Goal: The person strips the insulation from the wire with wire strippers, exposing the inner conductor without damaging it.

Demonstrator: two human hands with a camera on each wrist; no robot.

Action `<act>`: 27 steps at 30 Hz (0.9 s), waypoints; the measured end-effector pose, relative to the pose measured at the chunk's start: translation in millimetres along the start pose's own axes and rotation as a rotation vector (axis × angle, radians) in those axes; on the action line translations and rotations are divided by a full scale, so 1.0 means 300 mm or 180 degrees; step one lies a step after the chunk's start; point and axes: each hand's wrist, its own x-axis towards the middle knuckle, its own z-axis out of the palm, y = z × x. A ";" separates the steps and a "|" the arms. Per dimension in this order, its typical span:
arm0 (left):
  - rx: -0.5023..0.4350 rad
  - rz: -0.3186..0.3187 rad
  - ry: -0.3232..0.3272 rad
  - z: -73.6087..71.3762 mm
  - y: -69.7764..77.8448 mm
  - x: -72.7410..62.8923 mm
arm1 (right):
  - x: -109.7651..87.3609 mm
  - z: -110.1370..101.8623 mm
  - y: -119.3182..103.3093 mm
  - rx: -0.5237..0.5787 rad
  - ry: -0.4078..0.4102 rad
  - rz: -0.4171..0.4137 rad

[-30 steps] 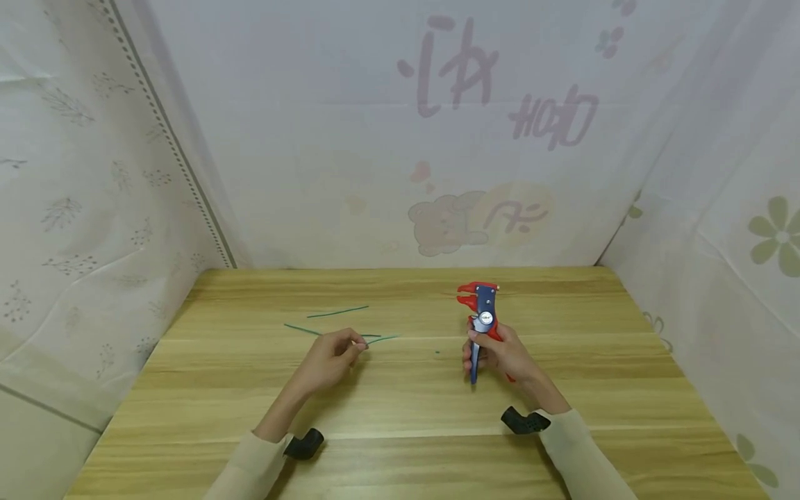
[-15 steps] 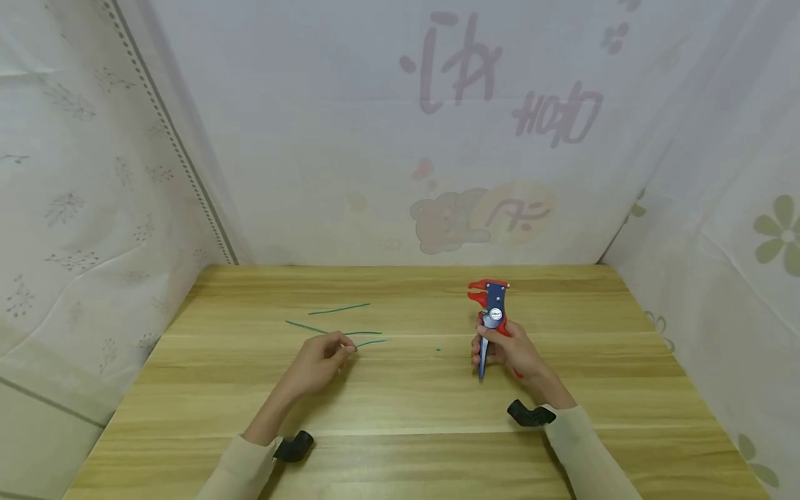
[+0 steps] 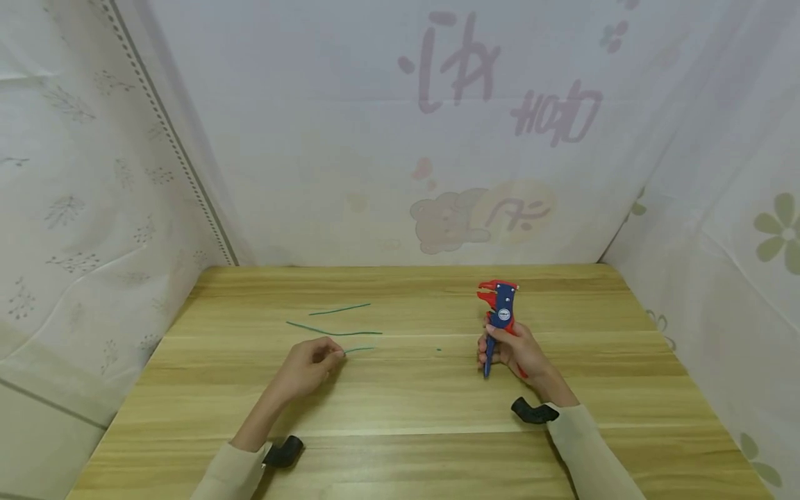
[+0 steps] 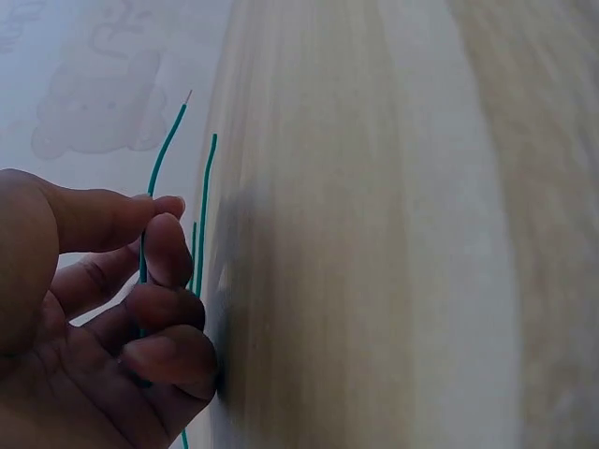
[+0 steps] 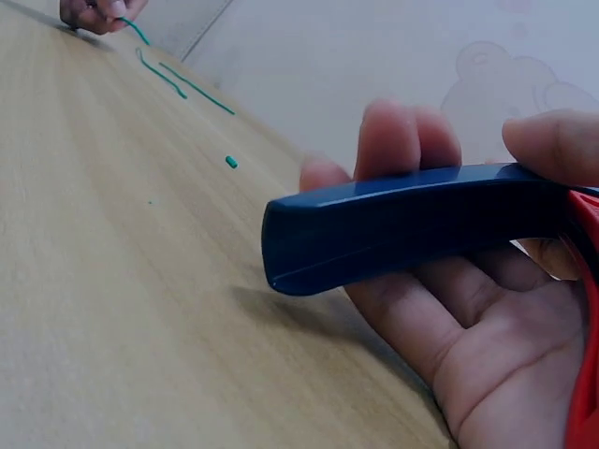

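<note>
In head view, we locate left hand (image 3: 309, 364) at 7 o'clock, thumb and fingers pinching green wire (image 3: 359, 349); wire points toward 3 o'clock, free tip bare. At 4 o'clock, right hand (image 3: 525, 354) holds wire stripper (image 3: 503, 305), fingers curled around blue handle (image 5: 393, 224); tool's jaws parted, facing 9 o'clock. On surface (image 3: 400, 403), from left hand, we note bent wire (image 3: 334, 334) and straight wire (image 3: 339, 310) at 1 o'clock, green scrap (image 3: 439, 350) at 3 o'clock.

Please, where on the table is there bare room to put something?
The table is bare from the right hand to the right edge, and near the back edge between the loose wires and the tool. It is crowded at the left hand, close to those wires.
</note>
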 end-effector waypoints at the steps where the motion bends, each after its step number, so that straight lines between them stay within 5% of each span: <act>1: 0.0033 -0.0006 0.0015 -0.003 -0.001 -0.001 | -0.001 -0.001 0.001 0.0024 -0.0001 -0.0010; 10: 0.0358 -0.0044 0.0137 -0.012 0.001 -0.005 | -0.005 -0.002 0.007 0.0054 0.0069 0.0007; 19: 0.0700 0.0334 0.0183 -0.022 -0.009 0.003 | -0.004 -0.003 0.009 -0.0001 0.0140 0.0055; 27: 0.1233 0.0318 0.0104 -0.027 -0.007 0.017 | -0.003 0.000 0.006 0.0007 0.0113 0.0045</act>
